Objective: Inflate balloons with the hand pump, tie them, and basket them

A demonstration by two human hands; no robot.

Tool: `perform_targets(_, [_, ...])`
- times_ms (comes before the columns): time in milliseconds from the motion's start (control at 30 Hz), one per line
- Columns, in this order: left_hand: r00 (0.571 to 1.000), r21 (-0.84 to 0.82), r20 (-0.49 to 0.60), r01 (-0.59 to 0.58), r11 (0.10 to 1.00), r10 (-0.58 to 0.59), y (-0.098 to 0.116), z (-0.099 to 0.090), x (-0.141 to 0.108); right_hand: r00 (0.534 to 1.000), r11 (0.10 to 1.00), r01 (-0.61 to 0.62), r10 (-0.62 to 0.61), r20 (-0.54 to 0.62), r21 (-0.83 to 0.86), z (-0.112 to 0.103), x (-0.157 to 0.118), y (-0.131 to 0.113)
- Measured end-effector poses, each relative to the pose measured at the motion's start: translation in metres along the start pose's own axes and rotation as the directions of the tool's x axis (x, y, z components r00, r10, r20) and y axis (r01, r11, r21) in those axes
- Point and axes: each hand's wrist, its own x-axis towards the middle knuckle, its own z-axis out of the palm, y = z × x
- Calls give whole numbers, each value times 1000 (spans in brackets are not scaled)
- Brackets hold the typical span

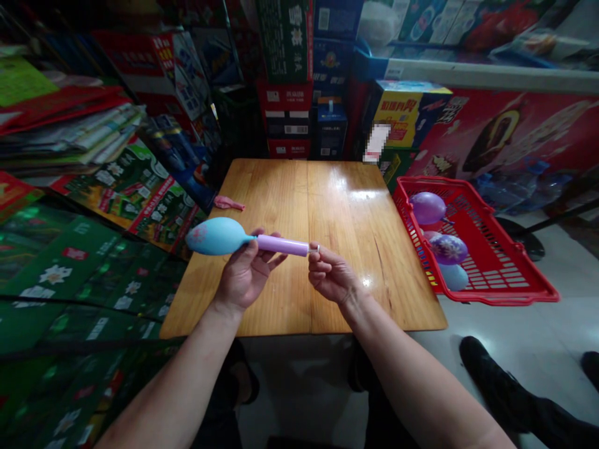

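A purple balloon hand pump (pixel 283 245) lies level above the table, between my two hands. On its left end sits a partly inflated light-blue balloon (pixel 216 236) with a pinkish print. My left hand (pixel 244 271) grips the pump near its nozzle, thumb by the balloon's neck. The fingers of my right hand (pixel 331 272) are closed on the white handle (pixel 314 250) at the pump's right end, which is pushed close to the barrel. A limp pink balloon (pixel 229 203) rests on the table's left edge, beyond my left hand.
The wooden table (pixel 346 218) stands before me. Right of it, a red plastic basket (pixel 508 249) holds several inflated balloons, purple and light blue among them. Stacked green cartons (pixel 60 268) crowd the left side; more boxes (pixel 287 115) stand behind. Another person's shoe (pixel 482 358) is at lower right.
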Motion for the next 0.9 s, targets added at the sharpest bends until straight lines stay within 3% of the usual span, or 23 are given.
perform_targets(133, [999, -34, -41, 29, 999, -31, -13, 1, 1, 1000, 1000, -15, 15, 7, 11, 0, 5, 12])
perform_targets(267, [996, -56, -72, 45, 997, -50, -7, -6, 7, 1000, 1000, -29, 29, -1, -10, 2, 0, -3])
perform_targets(433, [991, -15, -109, -79, 997, 76, 5, -8, 8, 999, 999, 46, -46, 16, 15, 2, -6, -16])
perform_targets(567, [997, 3, -59, 46, 999, -46, -7, 0, 1, 1000, 999, 7, -6, 26, -33, -3, 0, -1])
perform_targets(667, [997, 5, -67, 42, 999, -42, -16, 4, -2, 1000, 1000, -3, 3, 26, -10, -4, 3, 4])
perform_targets(833, [993, -39, -103, 55, 998, -59, -10, -1, 7, 1000, 1000, -27, 27, 4, -14, 1, -1, -12])
perform_targets(900, [990, -54, -138, 5, 999, -12, -3, -5, 11, 1000, 1000, 7, -7, 1, -22, 2, -5, -19])
